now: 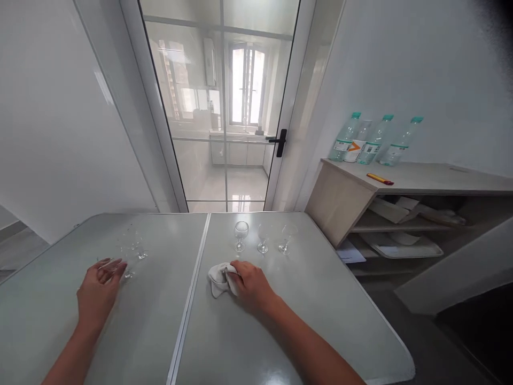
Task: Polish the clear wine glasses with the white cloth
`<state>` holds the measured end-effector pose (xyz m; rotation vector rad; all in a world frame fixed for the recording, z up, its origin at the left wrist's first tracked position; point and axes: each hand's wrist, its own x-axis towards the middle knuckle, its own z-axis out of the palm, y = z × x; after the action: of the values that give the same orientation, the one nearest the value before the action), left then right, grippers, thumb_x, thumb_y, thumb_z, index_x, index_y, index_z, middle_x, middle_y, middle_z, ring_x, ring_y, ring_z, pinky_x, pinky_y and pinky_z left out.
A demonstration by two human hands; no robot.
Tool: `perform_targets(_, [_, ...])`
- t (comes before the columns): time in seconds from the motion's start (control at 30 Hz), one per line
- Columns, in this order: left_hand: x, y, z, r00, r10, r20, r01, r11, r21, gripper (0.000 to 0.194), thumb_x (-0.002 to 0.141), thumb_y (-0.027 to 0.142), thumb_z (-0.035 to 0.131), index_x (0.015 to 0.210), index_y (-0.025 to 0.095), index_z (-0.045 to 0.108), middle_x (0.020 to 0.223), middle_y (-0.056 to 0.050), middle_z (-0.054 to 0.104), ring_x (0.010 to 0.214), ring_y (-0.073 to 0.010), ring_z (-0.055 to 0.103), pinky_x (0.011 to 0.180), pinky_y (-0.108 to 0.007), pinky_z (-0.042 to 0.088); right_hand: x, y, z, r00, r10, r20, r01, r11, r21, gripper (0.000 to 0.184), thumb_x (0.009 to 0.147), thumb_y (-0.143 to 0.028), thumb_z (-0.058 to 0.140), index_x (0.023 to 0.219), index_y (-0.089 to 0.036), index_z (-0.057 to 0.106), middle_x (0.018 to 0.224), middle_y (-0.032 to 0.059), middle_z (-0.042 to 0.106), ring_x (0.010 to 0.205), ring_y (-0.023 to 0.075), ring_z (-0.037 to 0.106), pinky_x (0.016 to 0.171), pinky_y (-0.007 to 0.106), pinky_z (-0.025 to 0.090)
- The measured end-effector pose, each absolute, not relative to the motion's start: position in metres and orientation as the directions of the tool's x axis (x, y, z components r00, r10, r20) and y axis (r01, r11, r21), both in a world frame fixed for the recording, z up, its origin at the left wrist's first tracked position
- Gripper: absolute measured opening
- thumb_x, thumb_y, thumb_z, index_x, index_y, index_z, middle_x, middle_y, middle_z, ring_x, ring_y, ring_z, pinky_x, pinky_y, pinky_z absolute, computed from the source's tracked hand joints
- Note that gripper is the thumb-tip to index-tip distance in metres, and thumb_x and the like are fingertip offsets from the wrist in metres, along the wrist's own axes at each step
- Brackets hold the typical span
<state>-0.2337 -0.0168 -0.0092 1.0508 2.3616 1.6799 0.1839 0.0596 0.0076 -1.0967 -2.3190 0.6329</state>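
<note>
My left hand (pixel 100 278) is at the left part of the table, its fingers curled around a clear stemmed glass whose outline is faint and partly hidden. Just beyond it stands another clear stemmed glass (pixel 141 255), hard to make out against the tabletop. With bunched fingers, my right hand (pixel 250 280) grips a crumpled white cloth (pixel 218 278) on the table, right of the centre seam. Beyond the cloth, three small stemmed glasses stand upright in a row: a left one (pixel 241 231), a middle one (pixel 263 247) and a right one (pixel 284 247).
The pale table (pixel 160 321) has a metal seam down its middle. At the right, a wooden shelf unit (pixel 344 198) carries several plastic bottles (pixel 372 141) and a yellow-red stick-like object (pixel 380 178). A glazed door (pixel 248 176) with a black handle (pixel 281 143) stands behind the table.
</note>
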Motion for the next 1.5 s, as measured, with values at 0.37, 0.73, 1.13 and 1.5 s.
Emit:
perform_targets(0.37, [-0.084,0.024,0.02,-0.335,0.774,0.537,0.602,-0.263,0.754,0.042,0.095,0.048,0.058,0.126,0.021,0.052,0.117,-0.008,0.065,0.081,-0.0172,0.071,0.081,-0.036,0.058,0.179,0.067,-0.008,-0.549,0.832,0.077,0.053,0.126,-0.991,0.048,0.076,-0.031,0.074,0.118,-0.021,0.055,0.082,-0.004,0.06,0.07,0.0122,0.052,0.064,0.022,0.041])
perform_targets(0.73, [-0.046,0.016,-0.019,0.098,0.779,0.62,0.704,-0.494,0.51,0.053,0.088,0.046,0.072,0.135,0.027,0.057,0.103,-0.006,0.073,0.074,-0.0159,0.067,0.074,-0.031,0.058,0.186,0.067,0.006,-0.198,0.975,0.104,0.071,0.12,-0.99,0.03,0.092,-0.045,0.056,0.09,-0.017,0.065,0.071,-0.0007,0.058,0.061,0.0138,0.049,0.053,0.022,0.036])
perform_targets(1.13, [-0.035,0.01,-0.03,0.208,0.742,0.637,0.707,-0.564,0.427,0.058,0.088,0.046,0.072,0.141,0.028,0.057,0.084,-0.001,0.074,0.055,-0.0104,0.06,0.06,-0.023,0.054,0.184,0.042,0.005,-0.5,0.795,0.343,0.299,0.53,-0.793,0.046,0.096,-0.029,0.039,0.139,-0.02,0.05,0.101,0.0078,0.066,0.086,0.0222,0.061,0.082,0.036,0.051])
perform_targets(1.5, [-0.021,0.007,-0.007,0.249,0.956,0.154,0.378,-0.242,0.893,0.043,0.088,0.059,0.065,0.105,0.02,0.075,0.064,0.002,0.06,0.05,-0.0107,0.05,0.05,-0.022,0.039,0.201,0.053,0.025,-0.696,0.687,0.21,0.188,0.457,-0.869,0.062,0.099,-0.042,0.037,0.157,-0.021,0.028,0.078,-0.0012,0.05,0.07,0.0184,0.047,0.076,0.032,0.045])
